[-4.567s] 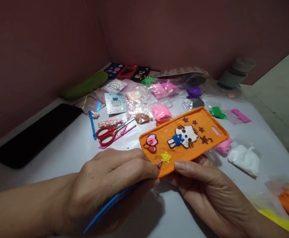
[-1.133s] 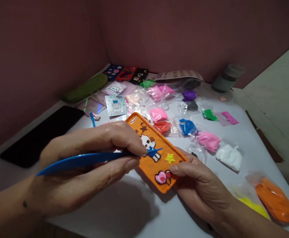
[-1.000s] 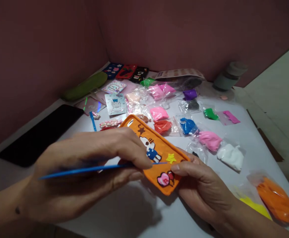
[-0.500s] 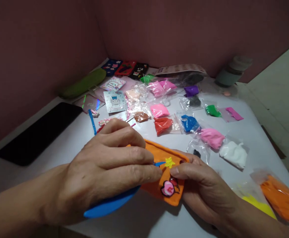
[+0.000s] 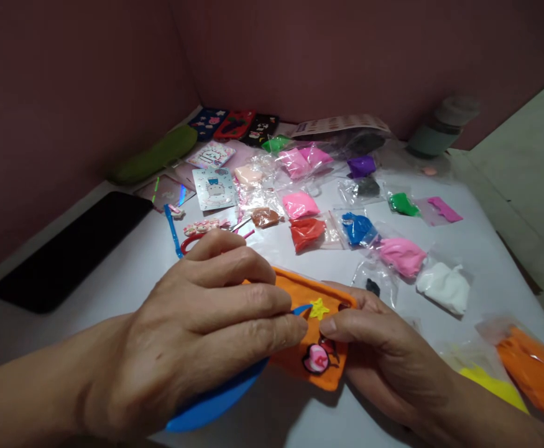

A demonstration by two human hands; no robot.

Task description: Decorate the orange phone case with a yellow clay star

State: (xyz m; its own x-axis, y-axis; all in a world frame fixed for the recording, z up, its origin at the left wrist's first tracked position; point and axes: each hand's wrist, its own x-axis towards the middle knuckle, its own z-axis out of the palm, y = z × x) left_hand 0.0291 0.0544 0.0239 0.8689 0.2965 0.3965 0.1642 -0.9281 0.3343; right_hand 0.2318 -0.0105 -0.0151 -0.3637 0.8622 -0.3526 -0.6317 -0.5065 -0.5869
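Observation:
An orange clay-covered panel [image 5: 299, 289] is held above the white table. My right hand [image 5: 383, 348] grips its right edge, thumb on the front below a yellow star [image 5: 319, 308]. My left hand [image 5: 206, 330] pinches a blue tool [image 5: 225, 398]; the tool's pointed tip comes out beyond the fingertips, just left of the star. A pink and black round decoration [image 5: 316, 359] sits at the panel's lower part, with a small red shape beside it. The left hand hides the panel's left side.
A black phone [image 5: 73, 249] lies at the left. Bags of coloured clay [image 5: 306, 233] spread over the table [image 5: 462, 242]. Behind are a green case [image 5: 155, 155], three decorated panels [image 5: 234, 124] and a jar [image 5: 442, 127]. Red-handled scissors [image 5: 192, 242] lie beyond my left hand.
The rear end of the blue tool has swung slightly down and right with my left hand. The tip stays by the star. My right hand keeps its grip on the orange panel.

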